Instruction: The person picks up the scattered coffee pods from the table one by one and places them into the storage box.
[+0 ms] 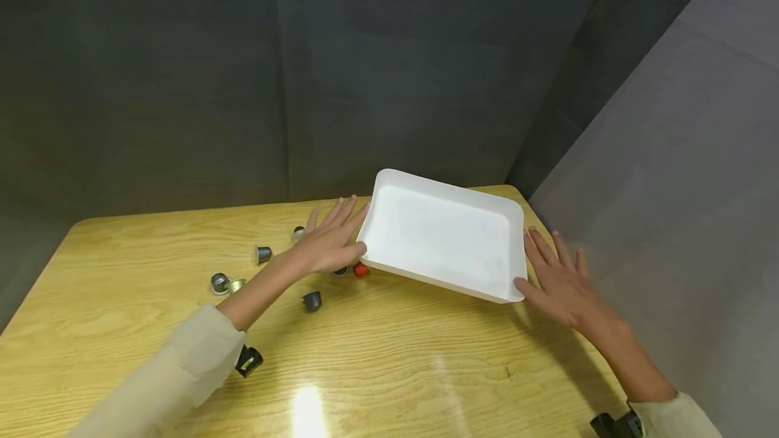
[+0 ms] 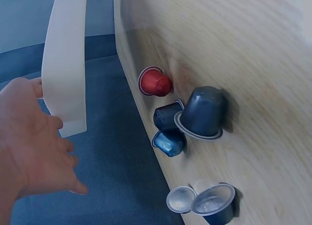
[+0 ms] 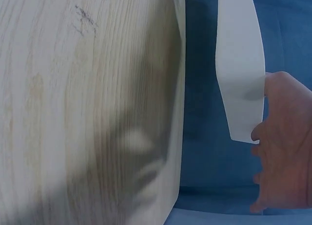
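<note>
1. Left hand [image 1: 331,249] pinches the left end of a white, shallow rectangular tray [image 1: 438,235], raised above the yellow wood-grain table [image 1: 395,343].
2. Right hand [image 1: 560,289] pinches the tray's right end.
3. Small, dark cup-shaped capsules [image 1: 312,301] lie left of the tray.

Gap beneath raised tray [image 1: 441,242], capsules [image 1: 312,301] obstructing left, dark backdrop [image 1: 395,73] behind
</note>
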`<state>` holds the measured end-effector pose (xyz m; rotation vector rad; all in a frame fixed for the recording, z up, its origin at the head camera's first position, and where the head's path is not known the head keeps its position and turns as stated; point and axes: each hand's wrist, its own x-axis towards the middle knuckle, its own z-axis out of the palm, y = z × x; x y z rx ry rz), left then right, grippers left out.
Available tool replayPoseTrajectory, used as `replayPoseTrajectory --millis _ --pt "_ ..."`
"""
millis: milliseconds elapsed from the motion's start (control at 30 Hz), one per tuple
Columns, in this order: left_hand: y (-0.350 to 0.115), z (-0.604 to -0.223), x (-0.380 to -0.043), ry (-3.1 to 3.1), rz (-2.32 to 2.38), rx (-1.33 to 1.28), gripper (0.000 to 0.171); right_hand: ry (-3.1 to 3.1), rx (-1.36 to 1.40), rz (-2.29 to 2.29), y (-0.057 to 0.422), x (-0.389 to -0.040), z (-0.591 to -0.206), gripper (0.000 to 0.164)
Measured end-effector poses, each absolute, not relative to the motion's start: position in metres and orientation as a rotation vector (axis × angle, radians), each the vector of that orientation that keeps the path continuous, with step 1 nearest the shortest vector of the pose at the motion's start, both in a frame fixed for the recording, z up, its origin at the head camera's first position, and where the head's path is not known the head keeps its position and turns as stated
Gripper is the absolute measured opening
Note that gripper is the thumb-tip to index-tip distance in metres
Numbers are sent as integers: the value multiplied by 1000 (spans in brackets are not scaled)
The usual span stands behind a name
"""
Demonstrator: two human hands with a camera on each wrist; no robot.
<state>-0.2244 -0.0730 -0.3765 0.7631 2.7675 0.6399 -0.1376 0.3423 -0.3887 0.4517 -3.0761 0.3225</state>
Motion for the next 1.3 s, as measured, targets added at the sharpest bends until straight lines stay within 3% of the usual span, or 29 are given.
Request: replayPoseTrajectory --millis 633,1300 --pt "-107 -382 -186 2775 768 786 74 -3027 547 273 319 -129 -392 83" --pt "-131 -397 -111 2813 952 650 76 -3024 650 317 295 -108 -394 77"
